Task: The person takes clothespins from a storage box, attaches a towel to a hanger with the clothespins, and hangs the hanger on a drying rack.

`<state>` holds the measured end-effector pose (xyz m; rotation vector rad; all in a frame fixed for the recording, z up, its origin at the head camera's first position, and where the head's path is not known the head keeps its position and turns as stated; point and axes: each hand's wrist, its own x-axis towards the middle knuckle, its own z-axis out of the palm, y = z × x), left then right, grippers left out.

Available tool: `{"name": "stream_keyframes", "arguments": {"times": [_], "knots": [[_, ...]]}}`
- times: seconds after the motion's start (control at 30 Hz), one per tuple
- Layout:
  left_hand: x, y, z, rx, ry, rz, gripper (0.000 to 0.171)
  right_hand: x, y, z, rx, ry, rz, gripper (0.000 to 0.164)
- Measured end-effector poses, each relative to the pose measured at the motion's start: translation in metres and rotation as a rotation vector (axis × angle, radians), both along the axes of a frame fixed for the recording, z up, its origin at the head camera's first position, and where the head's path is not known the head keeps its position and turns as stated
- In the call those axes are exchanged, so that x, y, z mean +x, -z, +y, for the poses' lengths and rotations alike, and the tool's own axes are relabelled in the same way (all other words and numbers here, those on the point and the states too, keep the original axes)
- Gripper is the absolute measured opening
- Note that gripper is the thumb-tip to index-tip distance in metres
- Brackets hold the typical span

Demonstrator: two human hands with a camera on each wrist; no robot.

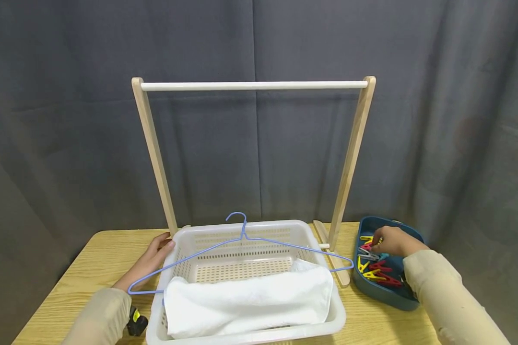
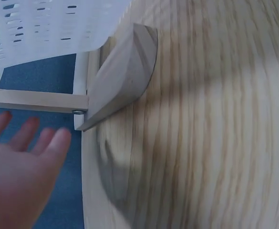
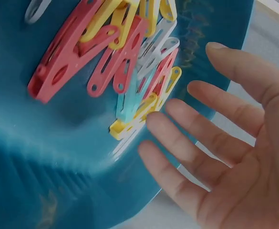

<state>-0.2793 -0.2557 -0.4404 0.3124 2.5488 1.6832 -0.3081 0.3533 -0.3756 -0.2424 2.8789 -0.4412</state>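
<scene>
My right hand [image 1: 393, 240] reaches over a dark blue bin [image 1: 384, 298] of clothespins [image 1: 374, 275] in yellow, red, grey and teal. The right wrist view shows that hand [image 3: 220, 157] with fingers extended and apart, beside the clothespins [image 3: 118, 52]. On the other side, my left hand [image 1: 148, 261] is at the left wall of a white plastic basket [image 1: 337, 318], fingers loosely bent. A blue hanger [image 1: 207, 250] lies across the basket. Over the middle of its lower bar is a white towel [image 1: 246, 302]. Seen from the left wrist, the left hand [image 2: 22, 171] holds nothing.
Behind the basket stands a wooden rack with two posts [image 1: 349, 167] and a white rod [image 1: 254, 86]. Its wooden foot [image 1: 336, 268] extends forward between basket and bin. A small black object with a yellow mark [image 1: 136, 322] sits near the left forearm. Grey curtain [image 1: 259, 153] hangs behind.
</scene>
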Motion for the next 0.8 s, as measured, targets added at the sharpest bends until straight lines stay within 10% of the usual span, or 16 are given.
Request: {"name": "stream_keyframes", "arguments": {"times": [0.17,0.8], "knots": [[0.0,0.003,0.003,0.112,0.047,-0.017,0.068,0.001,0.003,-0.006,-0.029,0.057,-0.044,0.026],[0.007,0.009,0.021,0.264,-0.09,-0.094,0.062,-0.004,0.015,-0.014,-0.08,0.178,-0.175,0.023]]}}
